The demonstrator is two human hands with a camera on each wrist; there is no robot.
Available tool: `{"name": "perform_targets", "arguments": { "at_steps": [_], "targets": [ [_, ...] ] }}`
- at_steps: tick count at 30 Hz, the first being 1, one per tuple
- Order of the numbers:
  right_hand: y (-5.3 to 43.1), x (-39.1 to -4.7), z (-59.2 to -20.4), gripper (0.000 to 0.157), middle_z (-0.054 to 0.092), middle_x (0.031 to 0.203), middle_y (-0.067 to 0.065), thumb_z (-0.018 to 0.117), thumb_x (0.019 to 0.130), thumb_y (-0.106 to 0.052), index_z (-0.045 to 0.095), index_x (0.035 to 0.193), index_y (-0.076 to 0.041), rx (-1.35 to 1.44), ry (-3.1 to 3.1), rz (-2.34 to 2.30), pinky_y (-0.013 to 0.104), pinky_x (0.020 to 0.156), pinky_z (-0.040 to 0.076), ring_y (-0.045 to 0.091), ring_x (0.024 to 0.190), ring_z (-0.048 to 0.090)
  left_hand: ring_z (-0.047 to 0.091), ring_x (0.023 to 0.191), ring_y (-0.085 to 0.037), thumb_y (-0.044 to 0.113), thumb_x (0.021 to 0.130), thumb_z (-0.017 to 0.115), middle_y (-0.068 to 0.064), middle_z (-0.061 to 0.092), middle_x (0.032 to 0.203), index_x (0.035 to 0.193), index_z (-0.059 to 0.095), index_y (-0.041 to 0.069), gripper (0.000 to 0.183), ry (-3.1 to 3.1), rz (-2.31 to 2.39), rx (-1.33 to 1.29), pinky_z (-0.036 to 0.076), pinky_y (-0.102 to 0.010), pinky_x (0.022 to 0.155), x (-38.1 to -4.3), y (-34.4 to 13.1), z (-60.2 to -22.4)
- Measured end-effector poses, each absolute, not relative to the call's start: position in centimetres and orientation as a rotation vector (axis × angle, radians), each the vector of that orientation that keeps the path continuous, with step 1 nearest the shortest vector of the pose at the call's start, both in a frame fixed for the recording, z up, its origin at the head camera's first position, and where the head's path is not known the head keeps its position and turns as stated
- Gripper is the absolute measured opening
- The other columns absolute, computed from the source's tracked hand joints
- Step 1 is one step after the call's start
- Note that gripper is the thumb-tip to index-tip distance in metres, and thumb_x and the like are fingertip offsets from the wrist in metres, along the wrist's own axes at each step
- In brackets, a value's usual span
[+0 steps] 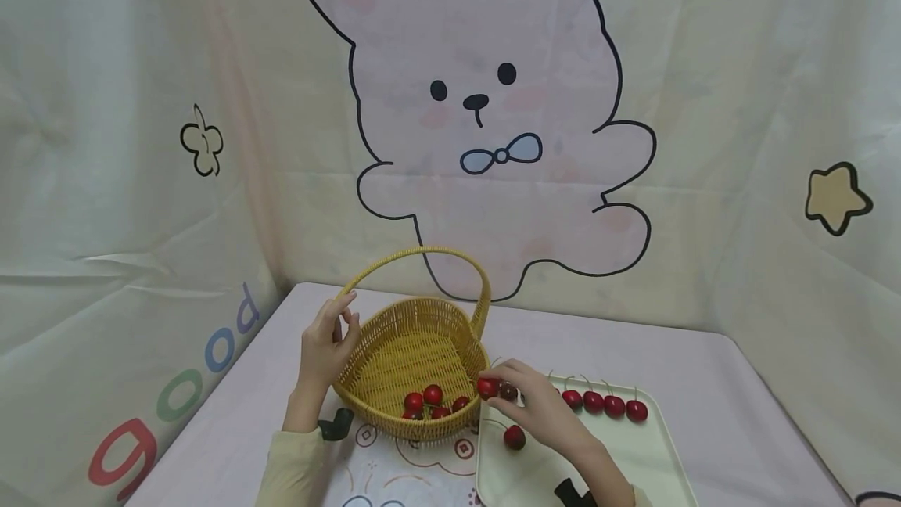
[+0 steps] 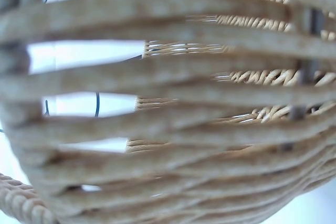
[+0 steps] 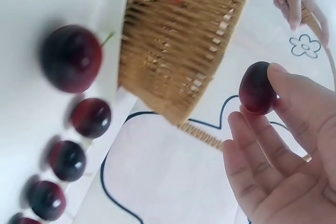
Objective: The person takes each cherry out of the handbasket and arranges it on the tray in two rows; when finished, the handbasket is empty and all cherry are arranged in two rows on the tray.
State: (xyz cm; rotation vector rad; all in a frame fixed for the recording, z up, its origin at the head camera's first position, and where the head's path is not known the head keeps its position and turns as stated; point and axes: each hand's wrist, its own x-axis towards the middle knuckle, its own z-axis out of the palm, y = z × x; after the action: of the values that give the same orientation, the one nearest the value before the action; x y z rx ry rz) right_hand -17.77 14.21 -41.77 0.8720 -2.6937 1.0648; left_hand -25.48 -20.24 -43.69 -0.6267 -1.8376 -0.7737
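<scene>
A yellow wicker basket [image 1: 415, 429] stands with several red cherries [image 1: 432, 395] lying at its near side. My left hand [image 1: 325, 346] grips the left foot of the basket's arched handle [image 1: 422, 249]. Between the thumb and fingertips of my right hand [image 1: 538, 405] a dark red cherry [image 3: 258, 88] is pinched, level with the basket's right rim. Below that hand lies a pale tray [image 1: 584, 464]. One single cherry [image 1: 515, 437] rests near the tray's left edge. Woven basket strands [image 2: 173, 87] fill the left wrist view and hide my left hand there.
A row of cherries [image 1: 615, 407] with stems runs along the tray's far edge, partly behind my right hand. The table [image 1: 232, 429] has a pale cloth with printed drawings. Behind it hangs a fabric backdrop [image 1: 493, 202] with a rabbit drawing.
</scene>
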Motion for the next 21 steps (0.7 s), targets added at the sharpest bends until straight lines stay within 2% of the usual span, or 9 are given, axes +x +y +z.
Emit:
{"name": "perform_targets", "arguments": {
  "at_steps": [7, 14, 21],
  "targets": [
    [16.2, -17.8, -42.9, 0.034, 0.058, 0.103, -0.011, 0.07, 0.082, -0.015, 0.062, 0.113, -0.024, 0.844, -2.699, 1.037, 0.027, 0.078, 0.05, 0.01, 0.089, 0.056, 0.028, 0.054, 0.003, 0.022, 0.094, 0.047, 0.002, 0.049, 0.079, 0.125, 0.052, 0.011, 0.034, -1.845, -0.771, -0.623, 0.028, -0.011, 0.045, -25.5, -20.3, -43.8],
    [17.9, -17.3, -43.9, 0.033, 0.059, 0.102, -0.01, 0.071, 0.08, -0.013, 0.063, 0.111, -0.02, 0.833, -2.729, 0.983, 0.029, 0.076, 0.051, 0.007, 0.088, 0.056, 0.028, 0.054, 0.003, 0.024, 0.095, 0.046, 0.002, 0.048, 0.079, 0.125, 0.051, 0.011, 0.034, -1.854, -0.768, -0.619, 0.028, -0.011, 0.045, -25.5, -20.3, -43.8],
    [19.2, -16.9, -44.9, 0.034, 0.06, 0.098, -0.009, 0.071, 0.079, -0.01, 0.062, 0.11, -0.022, 0.874, -2.717, 0.993, 0.032, 0.073, 0.051, 0.008, 0.086, 0.058, 0.028, 0.054, 0.003, 0.024, 0.094, 0.046, 0.002, 0.048, 0.079, 0.125, 0.051, 0.012, 0.034, -1.86, -0.765, -0.609, 0.028, -0.012, 0.045, -25.5, -20.3, -43.8]
  ]
}}
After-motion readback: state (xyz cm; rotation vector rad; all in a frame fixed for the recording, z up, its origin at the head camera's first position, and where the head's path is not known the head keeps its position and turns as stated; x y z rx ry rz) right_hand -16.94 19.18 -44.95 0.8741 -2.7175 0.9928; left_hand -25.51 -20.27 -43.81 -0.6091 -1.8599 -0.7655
